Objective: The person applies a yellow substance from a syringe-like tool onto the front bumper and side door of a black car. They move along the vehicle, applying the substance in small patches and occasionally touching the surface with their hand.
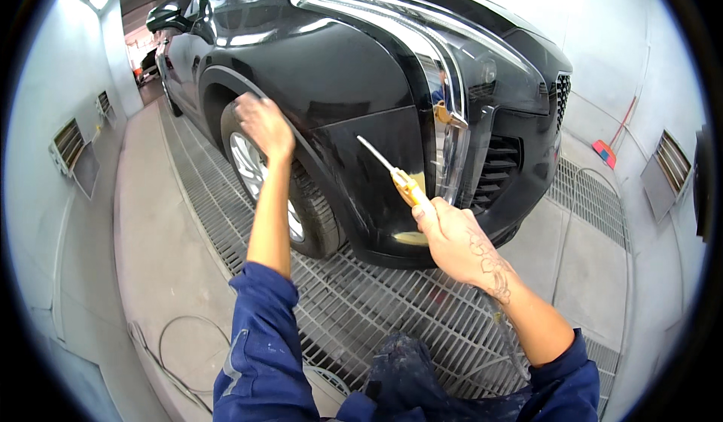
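- One black car (339,68), biggest thing here by miles: glossy curved metal up top, duller and kinda dusty-looking low on the front corner.
- One metal floor grating (339,290) under it, long thin bars, with smooth grey floor along both sides.
- Two wheels on this side; the near front wheel (316,211) has chunky black rubber tread and shiny spokes, the other is way back.
- One long clear headlight (482,53), glassy, wrapping down the corner with a bright strip.
- Three slatted wall vents (672,158) that I can count, two left, one right, boxy.
- Two navy cloth sleeves (260,339), creased, one per arm.
- Two bare hands. Left hand (265,128) is blurry, fingers loosely spread, nothing visible in it, right by the wheel arch; can't tell if it's touching. Right hand (463,245) is curled firmly round a handle, thumb along the top.
- One air gun (409,188) in that right hand, in front of the bumper corner: yellow body, slim straight silvery nozzle angled up-left.
- Two pale tan patches (410,237) on the bumper, the lower one a smooth oval.
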`<control>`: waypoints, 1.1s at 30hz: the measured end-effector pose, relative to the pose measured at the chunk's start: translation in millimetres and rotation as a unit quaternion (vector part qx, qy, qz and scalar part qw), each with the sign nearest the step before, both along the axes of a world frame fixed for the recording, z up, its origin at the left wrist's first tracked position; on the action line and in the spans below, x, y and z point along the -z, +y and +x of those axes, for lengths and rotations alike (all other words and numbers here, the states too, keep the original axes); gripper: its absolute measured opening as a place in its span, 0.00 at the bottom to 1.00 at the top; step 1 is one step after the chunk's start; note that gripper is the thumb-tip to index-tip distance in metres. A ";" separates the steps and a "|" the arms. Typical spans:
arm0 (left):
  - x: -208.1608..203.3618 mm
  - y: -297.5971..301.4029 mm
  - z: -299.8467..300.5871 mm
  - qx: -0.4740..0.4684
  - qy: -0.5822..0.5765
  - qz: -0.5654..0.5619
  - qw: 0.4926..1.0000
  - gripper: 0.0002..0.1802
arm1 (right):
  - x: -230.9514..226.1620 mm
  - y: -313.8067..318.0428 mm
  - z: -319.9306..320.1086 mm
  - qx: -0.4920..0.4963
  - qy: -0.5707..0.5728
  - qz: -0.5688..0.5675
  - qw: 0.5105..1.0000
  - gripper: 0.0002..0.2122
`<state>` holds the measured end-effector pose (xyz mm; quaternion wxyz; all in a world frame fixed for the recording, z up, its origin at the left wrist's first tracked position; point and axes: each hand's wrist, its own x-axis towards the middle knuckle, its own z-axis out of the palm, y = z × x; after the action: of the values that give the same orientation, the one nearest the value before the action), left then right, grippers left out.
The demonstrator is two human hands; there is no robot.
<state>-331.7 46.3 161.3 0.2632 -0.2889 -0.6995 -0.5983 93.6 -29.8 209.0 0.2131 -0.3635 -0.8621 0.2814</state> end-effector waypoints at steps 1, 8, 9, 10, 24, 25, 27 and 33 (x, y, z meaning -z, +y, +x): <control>-9.6 -6.1 -27.4 -0.054 -0.058 0.002 0.997 0.42 | -1.7 -2.9 -0.3 -0.007 0.007 0.005 1.000 0.24; -6.8 21.4 127.4 -0.035 0.180 -0.045 0.982 0.41 | -6.4 -2.7 18.1 0.033 -0.002 -0.014 0.999 0.24; -4.9 12.4 135.9 0.002 0.226 -0.058 0.973 0.40 | -5.0 -4.4 18.7 0.030 0.003 -0.001 1.000 0.24; -5.2 11.4 130.2 -0.003 0.207 -0.053 0.977 0.39 | -4.6 -5.8 19.9 0.033 0.000 -0.009 0.999 0.24; 50.1 -25.9 79.3 -0.065 0.192 -0.137 0.970 0.38 | -13.7 12.9 20.8 0.016 0.011 0.000 1.000 0.27; 47.6 -27.1 83.3 -0.048 0.196 -0.104 0.974 0.37 | -13.6 10.4 19.8 0.008 0.015 -0.003 1.000 0.27; 41.2 -28.0 93.4 -0.088 0.212 -0.081 0.970 0.39 | -14.2 7.3 23.5 0.006 0.015 -0.005 1.000 0.26; -58.7 -55.9 105.9 0.032 0.413 -0.054 0.909 0.39 | -21.2 -1.4 48.9 0.030 -0.004 -0.044 0.999 0.22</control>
<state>-225.8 -9.6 220.0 0.4931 -0.5464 -0.5497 -0.3951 142.5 -31.2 230.2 0.2016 -0.3993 -0.8386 0.3109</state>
